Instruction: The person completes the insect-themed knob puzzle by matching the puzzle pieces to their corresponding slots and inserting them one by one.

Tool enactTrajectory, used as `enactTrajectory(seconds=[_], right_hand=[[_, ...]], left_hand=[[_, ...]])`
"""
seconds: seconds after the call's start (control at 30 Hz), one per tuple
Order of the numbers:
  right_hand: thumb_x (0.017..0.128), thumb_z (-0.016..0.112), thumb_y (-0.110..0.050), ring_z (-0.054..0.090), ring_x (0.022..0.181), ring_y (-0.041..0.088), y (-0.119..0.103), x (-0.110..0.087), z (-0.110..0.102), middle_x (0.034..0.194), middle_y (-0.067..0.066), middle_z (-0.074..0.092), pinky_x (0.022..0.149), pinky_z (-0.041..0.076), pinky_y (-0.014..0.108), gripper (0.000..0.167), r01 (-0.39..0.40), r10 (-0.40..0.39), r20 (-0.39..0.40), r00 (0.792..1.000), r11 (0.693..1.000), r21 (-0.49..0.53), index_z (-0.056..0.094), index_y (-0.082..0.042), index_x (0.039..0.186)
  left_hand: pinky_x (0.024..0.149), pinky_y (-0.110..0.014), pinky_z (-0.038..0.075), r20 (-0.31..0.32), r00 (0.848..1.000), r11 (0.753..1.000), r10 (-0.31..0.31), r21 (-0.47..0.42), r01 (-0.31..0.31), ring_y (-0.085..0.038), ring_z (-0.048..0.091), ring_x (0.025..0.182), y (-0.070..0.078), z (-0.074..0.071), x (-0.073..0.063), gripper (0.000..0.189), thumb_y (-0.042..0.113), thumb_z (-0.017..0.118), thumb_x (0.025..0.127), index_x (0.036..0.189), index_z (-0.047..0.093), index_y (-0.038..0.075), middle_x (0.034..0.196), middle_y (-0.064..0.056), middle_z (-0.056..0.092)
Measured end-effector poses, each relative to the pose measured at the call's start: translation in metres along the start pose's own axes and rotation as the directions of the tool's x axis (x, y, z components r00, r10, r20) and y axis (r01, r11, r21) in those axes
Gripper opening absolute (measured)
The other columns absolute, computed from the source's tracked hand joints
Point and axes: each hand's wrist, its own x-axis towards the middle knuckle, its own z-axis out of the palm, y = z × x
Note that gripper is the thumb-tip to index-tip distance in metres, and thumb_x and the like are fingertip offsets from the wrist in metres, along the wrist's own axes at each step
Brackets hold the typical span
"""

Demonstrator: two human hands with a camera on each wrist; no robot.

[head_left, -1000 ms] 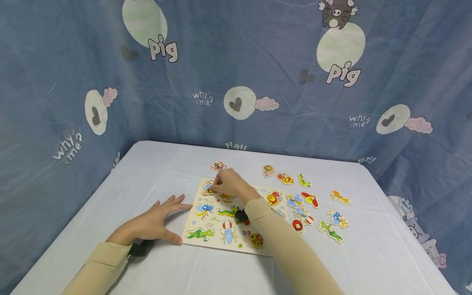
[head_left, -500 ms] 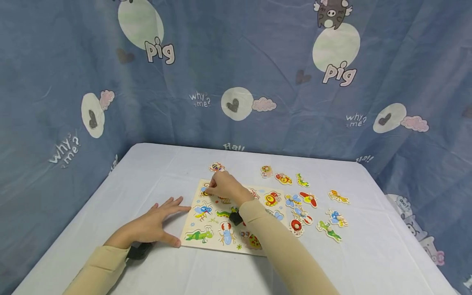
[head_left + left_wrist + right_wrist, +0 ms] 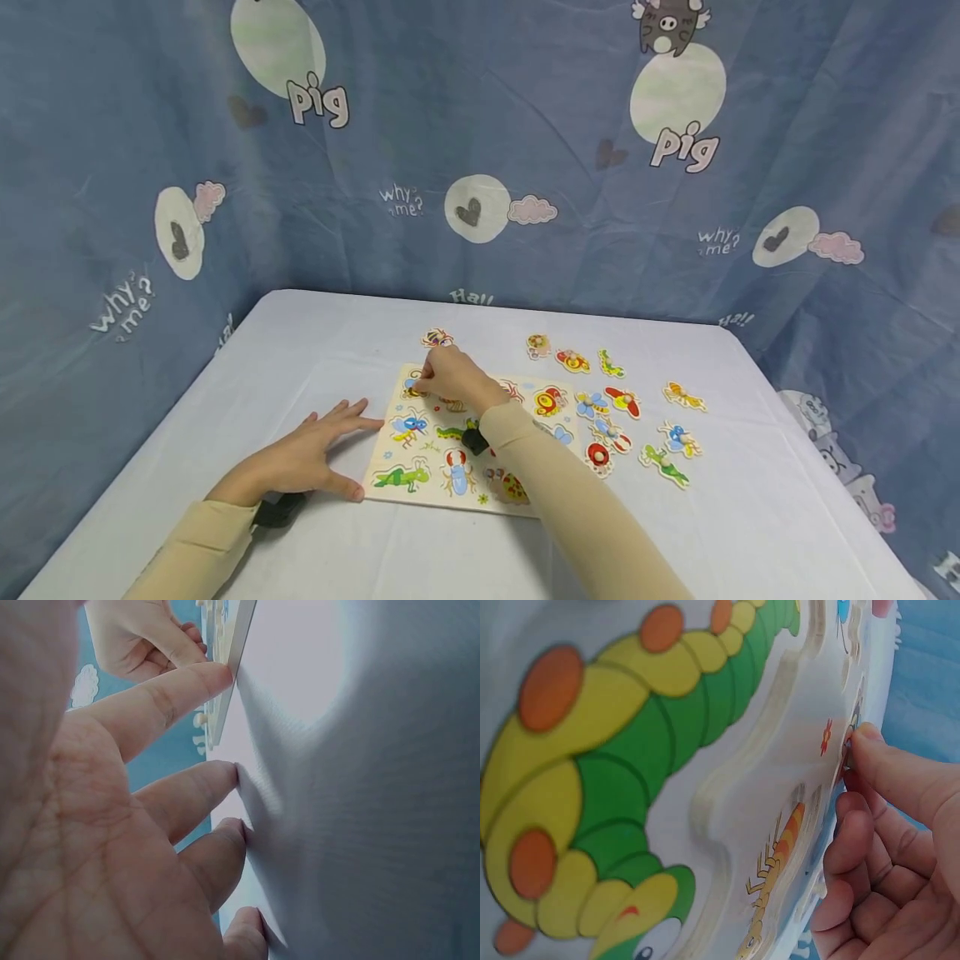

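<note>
A wooden insect puzzle board (image 3: 435, 461) lies on the white table, with printed recesses for a caterpillar, grasshopper, beetle and others. At its far left corner my right hand (image 3: 454, 377) pinches a bee puzzle piece (image 3: 411, 389) between thumb and forefinger. In the right wrist view the other fingers curl beside the board, and the fingertips cover most of the piece. My left hand (image 3: 307, 457) has its fingers spread on the table at the board's left side. Its forefinger tip touches the board edge in the left wrist view, and its thumb is at the near left corner.
Several loose knobbed pieces lie right of the board, among them a ladybug (image 3: 598, 457), a grasshopper (image 3: 666, 467) and a caterpillar (image 3: 611, 363). One more insect piece (image 3: 436, 337) lies behind my right hand. A blue printed curtain (image 3: 375, 250) hangs beyond the table.
My right hand has settled slightly left and lower over the bee puzzle piece. My left hand stays at the board's edge; the head view has drifted a little.
</note>
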Motion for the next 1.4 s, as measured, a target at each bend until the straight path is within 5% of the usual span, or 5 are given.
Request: enactTrajectory(seconds=[0.5,0.9,1.4], right_hand=[[0.101,0.077,-0.031,0.046,0.056,0.007,0.005,0.001,-0.012,0.068,-0.006,0.066,0.054,0.038,0.020,0.024,0.010,-0.010,0.022,1.000,1.000,0.025,0.083,-0.014,0.087],[0.104,0.073,-0.030,0.065,0.079,0.007,0.010,-0.009,-0.023,0.106,0.002,0.081,0.074,0.054,0.022,0.022,0.063,-0.072,0.108,0.992,0.994,0.086,0.083,-0.012,0.113],[0.106,0.071,-0.027,0.067,0.091,0.013,0.044,-0.030,-0.048,0.113,0.006,0.080,0.080,0.057,0.027,0.022,0.042,-0.049,0.081,0.995,0.995,0.094,0.082,-0.011,0.117]], left_hand=[[0.123,-0.085,0.001,-0.009,1.000,1.000,0.023,0.007,-0.023,-0.058,0.011,0.162,0.003,-0.003,0.005,0.100,0.043,0.101,0.067,0.154,0.059,0.020,0.176,-0.027,0.026],[0.122,-0.085,0.001,-0.007,1.000,1.000,0.013,0.005,-0.013,-0.058,0.010,0.163,0.002,-0.001,0.003,0.100,0.043,0.101,0.067,0.154,0.058,0.020,0.175,-0.028,0.025],[0.119,-0.088,-0.002,0.007,0.999,0.999,0.041,-0.006,-0.041,-0.064,0.007,0.160,0.000,0.003,0.003,0.096,0.043,0.100,0.067,0.154,0.061,0.028,0.175,-0.033,0.021]])
